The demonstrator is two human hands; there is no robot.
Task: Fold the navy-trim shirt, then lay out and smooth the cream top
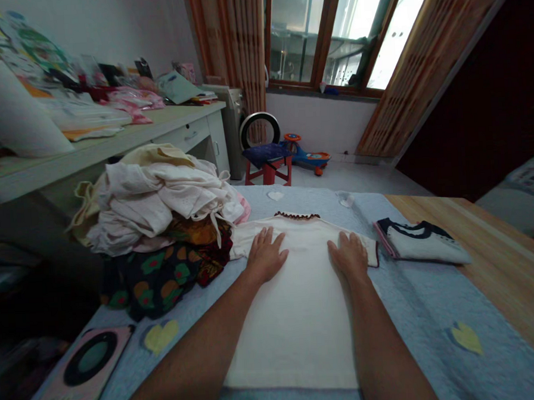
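A white short-sleeved top with a dark frilled neckline lies spread on the blue cloth, its neck pointing away from me. My left hand rests flat on its left shoulder, fingers stretched out. Near the right sleeve, my right hand presses flat on the other shoulder, its fingers also extended. Neither hand grips anything. The right sleeve ends in a dark trim. Just left of the top sits a heap of crumpled clothes, pale pieces above dark patterned ones.
Folded clothes lie on the right, by the bare wooden surface. A pink object with a dark ring is at the front left. The blue cloth has heart patterns. Beyond stand a red stool and a cluttered desk.
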